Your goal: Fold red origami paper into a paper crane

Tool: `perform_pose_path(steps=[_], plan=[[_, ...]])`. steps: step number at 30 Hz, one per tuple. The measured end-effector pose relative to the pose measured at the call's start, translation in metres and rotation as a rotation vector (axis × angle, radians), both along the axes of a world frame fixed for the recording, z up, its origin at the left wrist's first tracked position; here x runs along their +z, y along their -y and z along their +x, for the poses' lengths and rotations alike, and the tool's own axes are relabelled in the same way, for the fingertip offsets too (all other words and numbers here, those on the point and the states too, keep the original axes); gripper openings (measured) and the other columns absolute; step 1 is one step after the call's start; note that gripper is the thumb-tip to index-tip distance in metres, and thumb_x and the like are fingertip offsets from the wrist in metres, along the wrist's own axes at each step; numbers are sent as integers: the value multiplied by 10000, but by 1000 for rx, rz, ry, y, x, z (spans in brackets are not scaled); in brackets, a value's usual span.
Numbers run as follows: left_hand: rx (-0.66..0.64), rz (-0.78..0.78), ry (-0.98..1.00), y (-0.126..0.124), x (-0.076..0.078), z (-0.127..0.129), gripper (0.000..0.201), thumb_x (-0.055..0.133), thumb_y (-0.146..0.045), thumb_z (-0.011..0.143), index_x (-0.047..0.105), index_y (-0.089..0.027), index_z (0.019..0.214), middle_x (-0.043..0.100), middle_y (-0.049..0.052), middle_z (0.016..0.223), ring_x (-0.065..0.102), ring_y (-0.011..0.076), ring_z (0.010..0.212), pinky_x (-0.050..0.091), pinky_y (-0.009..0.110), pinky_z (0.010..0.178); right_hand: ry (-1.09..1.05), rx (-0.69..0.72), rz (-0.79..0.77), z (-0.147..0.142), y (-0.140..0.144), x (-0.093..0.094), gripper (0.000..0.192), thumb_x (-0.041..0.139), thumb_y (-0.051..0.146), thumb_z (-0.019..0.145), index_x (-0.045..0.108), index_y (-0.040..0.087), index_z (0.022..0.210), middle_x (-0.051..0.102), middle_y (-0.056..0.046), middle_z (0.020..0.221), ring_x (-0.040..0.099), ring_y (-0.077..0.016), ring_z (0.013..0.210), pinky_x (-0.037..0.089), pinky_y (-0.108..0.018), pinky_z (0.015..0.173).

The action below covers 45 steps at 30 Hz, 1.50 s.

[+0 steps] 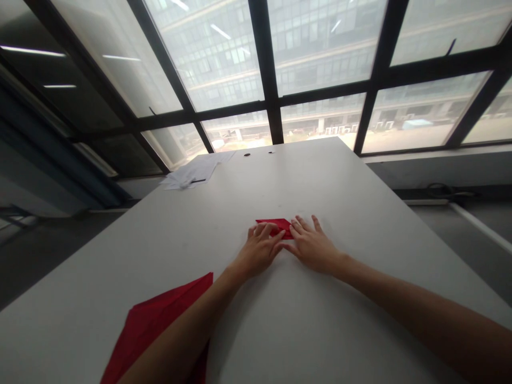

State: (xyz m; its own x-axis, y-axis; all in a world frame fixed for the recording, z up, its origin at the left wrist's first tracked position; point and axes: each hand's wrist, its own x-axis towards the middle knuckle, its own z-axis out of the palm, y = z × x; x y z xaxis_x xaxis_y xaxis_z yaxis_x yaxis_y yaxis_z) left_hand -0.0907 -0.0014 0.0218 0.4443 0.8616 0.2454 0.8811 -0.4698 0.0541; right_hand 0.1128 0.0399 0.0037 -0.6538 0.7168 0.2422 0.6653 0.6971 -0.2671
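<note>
Head view: grey table (pixel 360 213) beneath big windows (pixel 224 58).

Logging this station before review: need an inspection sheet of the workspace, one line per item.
Surface: pale grey table, flat, with two small dark holes near the far edge.
Job's things: small folded red paper lying flat, partly under the fingers; larger red paper at the near left edge, partly under the left forearm.
Clutter: loose white sheets at the far left corner.
Hands: left hand and right hand both flat, pressing the small folded red paper.
Cables: a dark cable lies on the ledge at right.
Surroundings: large black-framed window with buildings outside.
</note>
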Motion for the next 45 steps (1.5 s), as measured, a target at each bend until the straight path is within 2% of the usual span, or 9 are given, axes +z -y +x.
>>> perform_pose_path(steps=[3,7,13,20,28,34,38,42,45], plan=[[-4,-12,20,-2,2,-3,382,365,-397,1028,575,-309,1335,589,64,1300,474,249,1254,293,476,1111,-108,21,33,-2,-3,9,482,255,389,1040,676,219,1203,600,-98,1369,359,-274,1416,99,-548,1180],[-14,-26,71,-5,0,-7,365,364,-355,1035,585,-315,1323,579,32,1369,419,235,1360,240,480,1161,-232,37,-32,0,-17,11,382,355,271,1017,732,217,987,728,-58,1066,596,-195,1100,298,-422,1090],[-9,-58,86,-7,-7,-10,360,391,-363,1026,552,-318,1345,548,23,1426,377,222,1413,233,473,1186,-198,109,7,3,-24,6,313,440,270,987,694,276,1170,677,-56,1184,529,-206,1136,329,-390,1020],[27,-75,77,-9,-12,-14,440,413,-419,1013,439,-293,1434,493,48,1479,348,246,1429,238,489,1186,-90,115,17,3,-21,6,292,445,311,994,727,325,1068,649,-41,1189,500,-233,1137,290,-442,1001],[103,-29,8,-14,-21,-19,468,350,-496,1011,411,-392,1464,320,32,1580,213,310,1477,211,560,1180,-61,126,21,3,-19,10,283,458,362,993,713,340,1113,646,-46,1184,499,-245,1124,275,-465,1015],[240,-50,88,-25,-31,-18,469,358,-480,1012,470,-315,1436,343,85,1561,225,343,1467,258,563,1157,-43,139,23,2,-17,11,300,463,385,989,702,343,1165,645,-54,1198,494,-254,1139,277,-465,1024],[298,25,140,-25,-25,-15,495,371,-432,1019,456,-187,1441,427,139,1496,338,311,1409,301,499,1147,-43,116,24,2,-18,8,312,463,381,986,683,327,1201,626,-54,1253,476,-259,1176,265,-465,1043],[158,61,190,-13,-9,-9,332,423,-304,1014,588,-255,1298,621,66,1258,545,222,1179,412,402,1041,-44,82,45,0,-12,4,327,417,356,1005,667,322,1214,629,-54,1244,477,-258,1176,228,-485,1067],[15,8,201,-4,-2,-2,272,500,-303,986,636,-285,1220,666,35,1177,580,209,1117,438,374,998,-11,22,56,-2,-4,6,329,394,308,1006,684,300,1162,642,-71,1187,503,-263,1138,207,-517,1071]])
